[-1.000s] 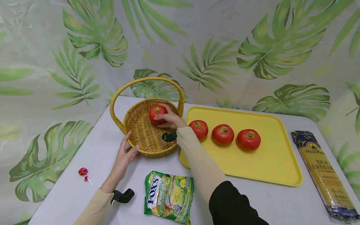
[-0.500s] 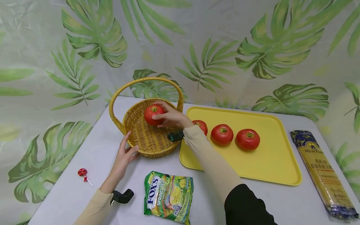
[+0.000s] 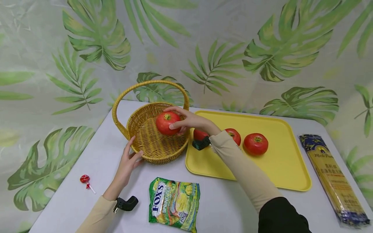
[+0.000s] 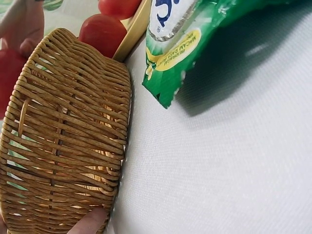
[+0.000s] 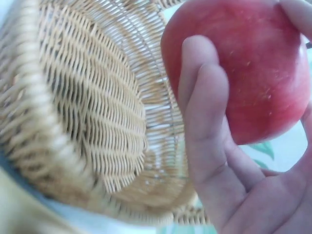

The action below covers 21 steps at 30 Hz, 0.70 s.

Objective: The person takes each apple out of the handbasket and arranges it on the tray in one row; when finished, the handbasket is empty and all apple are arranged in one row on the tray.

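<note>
My right hand (image 3: 189,120) grips a red apple (image 3: 168,123), thumb on the near side and fingers round the far side. Both are over the right part of a round wicker basket (image 3: 151,142) with a tall arched handle. The right wrist view shows the apple (image 5: 239,68) raised above the woven floor. At the basket's front left, my left hand (image 3: 130,161) touches the rim and outer wall with fairly straight, spread fingers; one fingertip (image 4: 92,220) lies low against the wicker in the left wrist view.
A yellow tray (image 3: 279,168) right of the basket holds three red apples (image 3: 255,144), two partly hidden by my right arm. A green Fox's candy bag (image 3: 175,204) lies in front, a red lollipop (image 3: 85,179) at left, a pasta pack (image 3: 332,178) at far right.
The apple in my right hand has come up from the basket floor and shifted right towards the rim. My right forearm has swung right over the tray. The left hand stays at the basket.
</note>
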### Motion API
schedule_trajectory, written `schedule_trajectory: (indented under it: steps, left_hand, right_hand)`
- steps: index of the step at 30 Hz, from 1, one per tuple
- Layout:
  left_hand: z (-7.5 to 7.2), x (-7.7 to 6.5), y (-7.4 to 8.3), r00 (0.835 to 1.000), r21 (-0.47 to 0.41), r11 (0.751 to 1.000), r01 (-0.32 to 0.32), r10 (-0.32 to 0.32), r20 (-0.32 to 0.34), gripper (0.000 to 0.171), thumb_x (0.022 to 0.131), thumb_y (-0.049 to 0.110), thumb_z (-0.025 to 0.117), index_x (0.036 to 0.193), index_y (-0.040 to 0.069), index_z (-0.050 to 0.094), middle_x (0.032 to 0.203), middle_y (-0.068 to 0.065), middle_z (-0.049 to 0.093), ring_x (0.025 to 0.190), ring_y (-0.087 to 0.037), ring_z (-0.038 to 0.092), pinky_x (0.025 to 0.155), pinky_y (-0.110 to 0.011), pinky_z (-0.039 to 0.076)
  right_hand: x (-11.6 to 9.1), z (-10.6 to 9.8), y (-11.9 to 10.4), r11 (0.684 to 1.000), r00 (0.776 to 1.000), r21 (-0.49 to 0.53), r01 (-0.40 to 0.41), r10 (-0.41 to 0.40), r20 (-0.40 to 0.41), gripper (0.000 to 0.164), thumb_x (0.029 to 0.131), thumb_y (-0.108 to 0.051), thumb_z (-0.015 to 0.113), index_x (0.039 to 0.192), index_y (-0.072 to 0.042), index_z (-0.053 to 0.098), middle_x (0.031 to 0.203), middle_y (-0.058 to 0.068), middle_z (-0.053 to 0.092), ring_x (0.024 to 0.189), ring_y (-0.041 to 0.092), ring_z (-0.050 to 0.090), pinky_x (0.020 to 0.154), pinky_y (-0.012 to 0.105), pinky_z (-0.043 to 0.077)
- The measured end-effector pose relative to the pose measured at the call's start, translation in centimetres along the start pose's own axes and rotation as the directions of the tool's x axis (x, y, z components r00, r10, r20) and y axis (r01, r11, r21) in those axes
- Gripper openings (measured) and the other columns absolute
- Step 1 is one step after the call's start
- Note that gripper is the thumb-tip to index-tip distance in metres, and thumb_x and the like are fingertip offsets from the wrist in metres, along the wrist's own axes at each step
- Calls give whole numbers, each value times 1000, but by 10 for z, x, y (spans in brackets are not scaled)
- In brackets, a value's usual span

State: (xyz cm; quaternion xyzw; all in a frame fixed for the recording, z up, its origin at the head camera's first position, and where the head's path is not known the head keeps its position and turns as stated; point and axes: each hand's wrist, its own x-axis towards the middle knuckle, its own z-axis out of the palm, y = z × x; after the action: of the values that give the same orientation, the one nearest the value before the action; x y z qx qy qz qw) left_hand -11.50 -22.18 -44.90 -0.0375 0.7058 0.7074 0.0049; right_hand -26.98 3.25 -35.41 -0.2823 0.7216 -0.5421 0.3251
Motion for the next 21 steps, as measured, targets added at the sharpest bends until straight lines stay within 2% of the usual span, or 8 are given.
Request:
schedule_trajectory:
  steps: [5,13,18,21]
  left_hand:
    - [0,0,0,1000,10,1000,-9,9,7,67,101,9,46,155,19,8,157,-14,1,133,-42,30,102,-55,36]
    - [0,-1,0,1000,25,1000,-1,1,9,67,101,10,47,155,18,9,157,-12,-1,133,-41,30,102,-55,36]
    - [0,-1,0,1000,40,999,-2,2,9,66,101,11,46,155,19,9,158,-9,-4,134,-41,29,101,-56,36]
    - [0,-1,1,1000,39,999,-1,1,8,67,101,11,47,155,19,9,158,-8,-4,134,-40,29,101,-56,36]
  right_hand:
    - [-25,-10,3,1000,1000,-26,12,-12,-14,63,88,-23,69,142,-34,39,139,8,36,79,35,64,76,54,54]
    - [-73,-35,15,997,994,-56,-44,38,-104,62,88,-27,69,143,-32,38,137,10,38,75,33,61,77,53,53]
    - [-103,-54,25,995,983,-62,-81,69,-169,62,89,-28,69,143,-33,38,136,12,38,79,45,60,75,55,53]
    - [-120,-65,31,993,974,-64,-102,86,-211,61,89,-29,69,142,-34,39,138,12,36,81,46,60,77,56,51]
